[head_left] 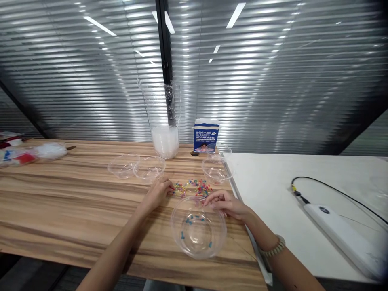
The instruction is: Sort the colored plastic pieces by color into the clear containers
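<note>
A clear plastic bowl [198, 238] with several small blue-green pieces in it stands near the front of the wooden table. Behind it lies a loose spread of small multicoloured pieces [203, 188]. At the left end of that spread, my left hand [159, 190] has its fingers pinched together by a small red piece. My right hand [224, 203] hangs over the bowl's back right rim, thumb and fingertips close together; whatever is between them is too small to make out.
Clear bowls [150, 167] stand behind on both sides. Farther back are a stack of bowls in plastic wrap [165, 141] and a blue packet [206, 137]. Plastic bags [50, 150] lie far left. A white device [339, 234] with a black cable lies on the white table [273, 194].
</note>
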The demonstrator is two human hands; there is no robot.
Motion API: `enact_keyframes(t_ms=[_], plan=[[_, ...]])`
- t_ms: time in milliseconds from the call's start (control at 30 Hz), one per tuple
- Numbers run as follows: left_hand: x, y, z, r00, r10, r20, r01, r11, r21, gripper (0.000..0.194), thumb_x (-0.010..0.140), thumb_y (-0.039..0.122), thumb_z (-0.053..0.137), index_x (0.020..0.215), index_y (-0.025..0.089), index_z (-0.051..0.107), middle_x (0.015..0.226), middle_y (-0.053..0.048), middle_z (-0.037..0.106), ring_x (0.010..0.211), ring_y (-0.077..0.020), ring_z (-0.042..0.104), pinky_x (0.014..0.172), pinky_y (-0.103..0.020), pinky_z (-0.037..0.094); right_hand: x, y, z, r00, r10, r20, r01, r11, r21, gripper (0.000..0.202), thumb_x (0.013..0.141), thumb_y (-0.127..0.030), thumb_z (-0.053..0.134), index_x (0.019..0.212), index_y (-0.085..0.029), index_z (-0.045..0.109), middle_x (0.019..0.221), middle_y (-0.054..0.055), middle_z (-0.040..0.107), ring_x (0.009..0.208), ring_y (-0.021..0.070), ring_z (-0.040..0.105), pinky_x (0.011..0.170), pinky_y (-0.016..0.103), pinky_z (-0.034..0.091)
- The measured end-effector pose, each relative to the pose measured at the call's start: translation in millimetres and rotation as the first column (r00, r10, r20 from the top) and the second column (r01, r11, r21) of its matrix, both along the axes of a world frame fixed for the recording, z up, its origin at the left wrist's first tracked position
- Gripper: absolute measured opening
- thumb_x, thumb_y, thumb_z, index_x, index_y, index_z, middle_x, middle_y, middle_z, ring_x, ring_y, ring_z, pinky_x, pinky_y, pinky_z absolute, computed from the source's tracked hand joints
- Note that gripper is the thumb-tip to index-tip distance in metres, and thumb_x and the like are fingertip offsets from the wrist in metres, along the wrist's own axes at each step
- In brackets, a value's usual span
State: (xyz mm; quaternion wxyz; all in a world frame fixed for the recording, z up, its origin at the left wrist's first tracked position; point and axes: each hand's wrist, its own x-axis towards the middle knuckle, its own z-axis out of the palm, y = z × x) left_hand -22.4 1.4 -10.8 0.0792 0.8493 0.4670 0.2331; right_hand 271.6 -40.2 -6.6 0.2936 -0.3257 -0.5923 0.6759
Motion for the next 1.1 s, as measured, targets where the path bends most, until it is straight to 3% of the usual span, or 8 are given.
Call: enact_keyframes(t_ms=[167,400,667,833,900,967,1033,1100], plan=[[-2,0,1.6,0.997,0.075,-0.012,-0.074,0.997,0.032,0.019,0.079,0.006,0.050,0.082,0.013,0.067,0.082,-0.009,0.065,0.081,-0.0199,0.057,0.076,-0.031,0.044,-1,-1,2.9,1.000,0.002,-0.019,-0.001,1.000,0.016,0.025,0.066,-0.031,0.075,0.084,-0.013,0.074,0.051,-0.003,0.056,0.036,0.0035,0.037,0.034,0.017,0.026],[0,-1,3.3,0.999,-0.015,0.035,0.017,0.998,-0.057,0.022,0.078,0.007,0.051,0.075,0.015,0.071,0.082,-0.007,0.064,0.079,-0.0177,0.058,0.074,-0.027,0.044,-1,-1,3.0,1.000,0.015,-0.020,-0.015,1.000,0.018,0.025,0.067,-0.030,0.075,0.085,-0.013,0.074,0.060,-0.001,0.061,0.037,0.0032,0.038,0.035,0.017,0.027],[3,-1,0.6,0.999,-0.023,0.047,0.027,0.996,-0.089,0.019,0.075,0.006,0.053,0.071,0.015,0.069,0.079,-0.006,0.064,0.078,-0.0184,0.058,0.075,-0.028,0.042,-1,-2,5.9,1.000,0.017,-0.020,-0.017,1.000,0.017,0.024,0.066,-0.029,0.075,0.085,-0.014,0.074,0.063,-0.001,0.063,0.038,0.0030,0.039,0.035,0.017,0.027],[10,-5,7.2,0.961,0.050,0.274,0.010,0.977,-0.213,0.010,0.076,0.014,0.054,0.074,0.015,0.064,0.076,-0.004,0.064,0.072,-0.0167,0.057,0.070,-0.027,0.043,-1,-2,6.6,0.999,0.028,-0.020,-0.027,0.999,0.031,0.024,0.067,-0.029,0.074,0.085,-0.014,0.075,0.059,-0.002,0.061,0.038,0.0034,0.039,0.036,0.017,0.027],[17,-11,17.2,0.895,0.032,0.446,0.106,0.954,-0.279,0.013,0.079,0.024,0.056,0.077,0.014,0.064,0.078,-0.005,0.065,0.074,-0.0167,0.058,0.070,-0.028,0.044,-1,-2,6.7,1.000,0.017,-0.011,-0.017,0.999,0.039,0.025,0.067,-0.031,0.074,0.086,-0.014,0.075,0.058,-0.002,0.060,0.039,0.0036,0.038,0.037,0.017,0.027],[24,-22,30.4,0.806,-0.055,0.589,0.286,0.907,-0.307,0.022,0.079,0.036,0.061,0.076,0.014,0.065,0.082,-0.006,0.066,0.080,-0.0182,0.059,0.075,-0.029,0.046,-1,-2,6.6,1.000,-0.001,-0.007,0.001,0.999,0.037,0.026,0.066,-0.031,0.075,0.086,-0.014,0.075,0.058,-0.002,0.059,0.040,0.0036,0.037,0.037,0.017,0.027],[31,-33,43.0,0.752,-0.147,0.642,0.447,0.830,-0.334,0.028,0.078,0.043,0.065,0.072,0.015,0.067,0.087,-0.008,0.067,0.085,-0.0200,0.061,0.079,-0.032,0.046,-2,-1,6.2,1.000,-0.004,0.000,0.004,1.000,0.030,0.026,0.065,-0.031,0.074,0.085,-0.014,0.075,0.057,-0.002,0.059,0.040,0.0037,0.037,0.037,0.017,0.027],[35,-39,49.9,0.762,-0.197,0.617,0.503,0.780,-0.372,0.029,0.079,0.045,0.065,0.074,0.017,0.071,0.093,-0.009,0.068,0.090,-0.0213,0.061,0.082,-0.034,0.046,-2,-1,5.5,1.000,0.002,0.010,-0.003,1.000,0.028,0.026,0.065,-0.031,0.074,0.085,-0.014,0.075,0.055,-0.003,0.057,0.040,0.0037,0.036,0.037,0.017,0.027]])
